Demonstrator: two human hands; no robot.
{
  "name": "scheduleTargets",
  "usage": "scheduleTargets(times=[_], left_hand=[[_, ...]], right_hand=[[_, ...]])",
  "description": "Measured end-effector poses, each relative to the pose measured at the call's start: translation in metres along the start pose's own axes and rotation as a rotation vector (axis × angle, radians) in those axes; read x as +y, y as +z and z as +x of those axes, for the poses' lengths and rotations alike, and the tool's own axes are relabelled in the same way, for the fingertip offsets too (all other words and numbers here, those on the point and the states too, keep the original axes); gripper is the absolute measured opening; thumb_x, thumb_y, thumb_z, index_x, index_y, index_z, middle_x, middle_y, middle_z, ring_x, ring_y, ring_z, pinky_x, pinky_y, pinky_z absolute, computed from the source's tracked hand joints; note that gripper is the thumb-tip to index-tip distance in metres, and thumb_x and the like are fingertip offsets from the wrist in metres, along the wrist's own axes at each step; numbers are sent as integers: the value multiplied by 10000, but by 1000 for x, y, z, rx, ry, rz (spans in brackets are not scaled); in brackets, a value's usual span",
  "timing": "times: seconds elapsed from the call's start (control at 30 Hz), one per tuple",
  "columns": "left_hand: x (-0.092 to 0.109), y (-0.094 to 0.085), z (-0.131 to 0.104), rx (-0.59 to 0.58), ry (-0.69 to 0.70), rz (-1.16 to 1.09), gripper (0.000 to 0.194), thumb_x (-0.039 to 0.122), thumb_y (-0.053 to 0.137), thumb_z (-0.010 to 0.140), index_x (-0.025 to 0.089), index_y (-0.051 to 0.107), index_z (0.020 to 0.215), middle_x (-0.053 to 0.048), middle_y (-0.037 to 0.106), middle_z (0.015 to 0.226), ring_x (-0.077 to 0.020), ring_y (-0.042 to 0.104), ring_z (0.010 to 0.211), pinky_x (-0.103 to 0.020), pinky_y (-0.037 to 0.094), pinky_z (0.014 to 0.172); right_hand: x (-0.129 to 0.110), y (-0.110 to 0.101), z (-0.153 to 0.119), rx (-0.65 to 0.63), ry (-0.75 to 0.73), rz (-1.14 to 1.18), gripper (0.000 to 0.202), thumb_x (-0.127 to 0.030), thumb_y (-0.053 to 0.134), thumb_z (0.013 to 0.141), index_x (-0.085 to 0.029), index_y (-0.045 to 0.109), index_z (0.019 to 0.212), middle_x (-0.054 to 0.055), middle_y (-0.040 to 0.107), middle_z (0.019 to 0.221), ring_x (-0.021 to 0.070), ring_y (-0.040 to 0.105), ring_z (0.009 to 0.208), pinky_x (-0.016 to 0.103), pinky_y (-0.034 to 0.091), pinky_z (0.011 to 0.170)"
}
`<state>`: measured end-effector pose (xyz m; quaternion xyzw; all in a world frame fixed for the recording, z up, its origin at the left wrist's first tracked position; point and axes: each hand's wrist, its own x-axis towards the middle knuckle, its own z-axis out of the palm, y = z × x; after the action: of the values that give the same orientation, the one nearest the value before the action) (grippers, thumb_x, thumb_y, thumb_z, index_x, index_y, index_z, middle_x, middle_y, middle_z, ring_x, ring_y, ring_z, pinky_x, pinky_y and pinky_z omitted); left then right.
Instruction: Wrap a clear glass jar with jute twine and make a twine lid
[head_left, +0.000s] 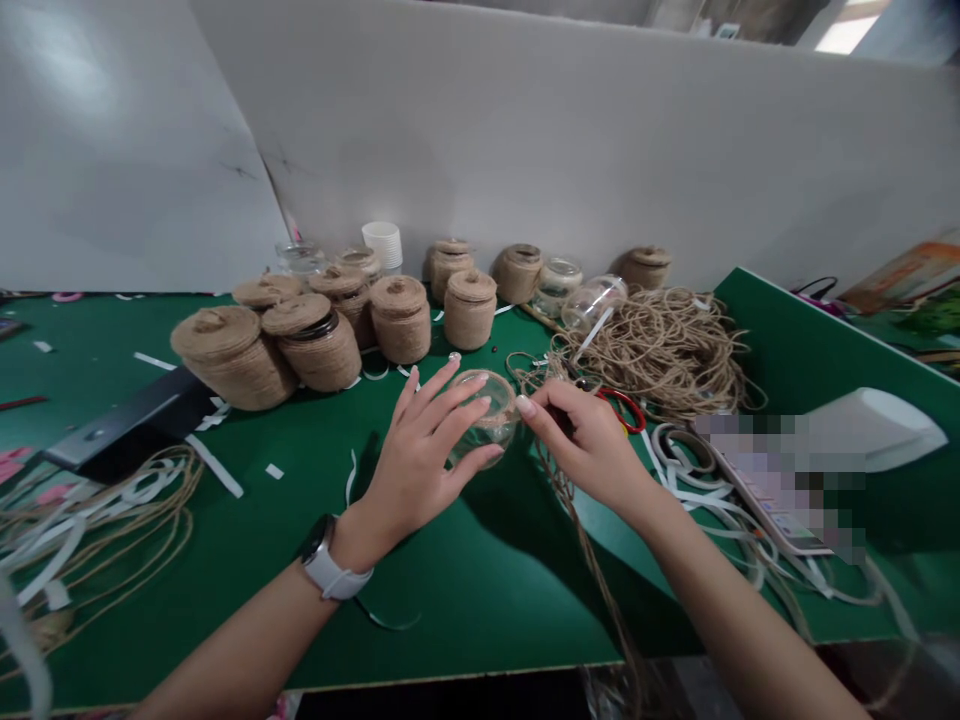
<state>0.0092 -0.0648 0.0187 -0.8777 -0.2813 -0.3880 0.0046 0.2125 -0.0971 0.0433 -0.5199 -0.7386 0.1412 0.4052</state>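
A small clear glass jar (499, 432) has twine around its rim and stands tilted between my two hands. My left hand (431, 440), with a watch on the wrist, rests on the jar's left side, its fingers spread over the rim and the thumb low on the glass. At the jar's right edge, my right hand (585, 435) pinches the brown twine (577, 515), thumb and forefinger together near the rim. From that hand the twine hangs in several strands down past the table's front edge.
Twine-wrapped jars (401, 320) stand at the back left and centre. A twine heap (675, 345), red-handled scissors (626, 408), white strips (701, 500) and a phone-like device (772, 500) lie to the right. A dark box (135, 425) and loose twine (157, 530) are at left on the green table (300, 540).
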Motion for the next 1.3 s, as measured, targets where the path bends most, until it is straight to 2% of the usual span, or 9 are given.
scheduleTargets(times=[0.13,0.3,0.4,0.57,0.77,0.87,1.0,1.1,1.3], left_hand=[[0,-2,0,2,35,17,352,222,593,912,206,508,1253,-107,600,1318,-263,453,1343,-559,276,1160],[-2,-6,0,-77,23,38,405,154,524,926,224,479,1322,-105,561,1361,-265,412,1375,-566,255,1161],[-3,-7,1,-69,0,4,355,182,548,905,215,510,1256,-109,572,1342,-276,419,1371,-573,262,1154],[-5,-6,1,-32,14,-68,343,344,686,842,205,526,1113,-128,612,1289,-303,448,1352,-605,275,1136],[-1,-5,1,31,15,-96,216,237,660,866,217,554,1053,-93,656,1227,-283,479,1328,-594,312,1127],[-1,-6,1,41,45,-76,241,180,639,867,224,574,1095,-72,673,1189,-257,521,1281,-558,319,1140],[-3,-8,-1,-33,54,-34,397,124,539,900,230,523,1282,-84,620,1296,-248,486,1316,-556,264,1169],[-3,-9,-1,-47,43,-14,441,121,503,907,244,499,1330,-84,599,1324,-252,475,1326,-562,249,1171],[-1,-9,2,-24,25,-61,252,278,651,869,218,559,1095,-89,659,1188,-277,515,1287,-594,282,1144]], right_hand=[[1,0,0,-14,-25,1,361,-380,433,991,-207,444,675,-29,455,621,113,440,570,240,336,556],[3,-2,-2,-26,-31,-26,356,-381,442,988,-210,452,676,-30,463,612,117,454,566,246,335,556],[6,-4,-5,-40,-64,-62,312,-380,503,964,-205,504,706,-27,498,619,119,465,564,249,340,552],[8,-4,-8,-54,-244,-183,192,-287,521,963,-198,565,799,4,573,694,141,517,649,259,373,614],[12,-5,-5,-52,-271,-204,180,-284,524,964,-202,568,810,11,599,716,152,552,689,266,390,641],[14,-5,-3,-49,-250,-217,195,-303,526,964,-205,562,800,15,607,726,157,559,703,275,389,651],[14,-4,0,-56,-230,-229,225,-333,510,972,-210,554,788,17,609,720,164,562,710,287,386,661],[14,-4,2,-55,-237,-241,238,-342,493,979,-210,554,792,21,613,725,166,561,701,291,379,656],[17,-12,8,-53,-256,-253,251,-376,505,970,-205,551,792,23,612,735,165,559,697,292,383,660]])
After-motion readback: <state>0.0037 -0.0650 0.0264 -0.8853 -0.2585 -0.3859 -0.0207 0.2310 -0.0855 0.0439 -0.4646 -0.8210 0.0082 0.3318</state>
